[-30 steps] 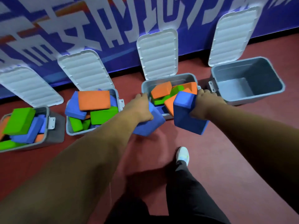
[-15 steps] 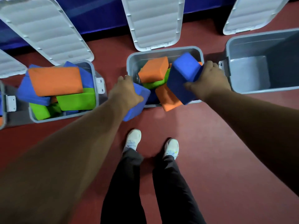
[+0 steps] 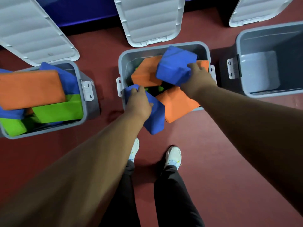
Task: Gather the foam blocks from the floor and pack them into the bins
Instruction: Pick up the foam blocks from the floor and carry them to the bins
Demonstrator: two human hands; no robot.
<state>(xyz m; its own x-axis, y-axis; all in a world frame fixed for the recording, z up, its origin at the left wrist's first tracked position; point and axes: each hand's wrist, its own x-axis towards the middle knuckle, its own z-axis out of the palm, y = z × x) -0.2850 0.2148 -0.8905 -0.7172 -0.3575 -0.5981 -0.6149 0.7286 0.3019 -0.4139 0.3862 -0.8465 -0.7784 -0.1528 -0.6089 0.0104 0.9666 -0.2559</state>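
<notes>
I stand over the middle grey bin (image 3: 122, 63), which holds orange and green foam blocks. My right hand (image 3: 197, 79) grips a blue foam block (image 3: 175, 66) above the bin's far right part, over an orange block (image 3: 146, 72). My left hand (image 3: 138, 102) holds a second blue block (image 3: 155, 117) tilted over the bin's near left rim, its lower end hanging outside. Another orange block (image 3: 177, 104) juts over the near rim.
A full bin (image 3: 82, 95) of orange, green and blue blocks stands to the left. An empty grey bin (image 3: 239, 46) stands to the right. White lids (image 3: 149, 18) lean against the blue wall behind. My feet (image 3: 173, 154) stand on the red floor.
Both hands moved forward and down with their blue blocks. The right block now sits further inside the middle bin; the left block now lies over the near rim. The view is closer.
</notes>
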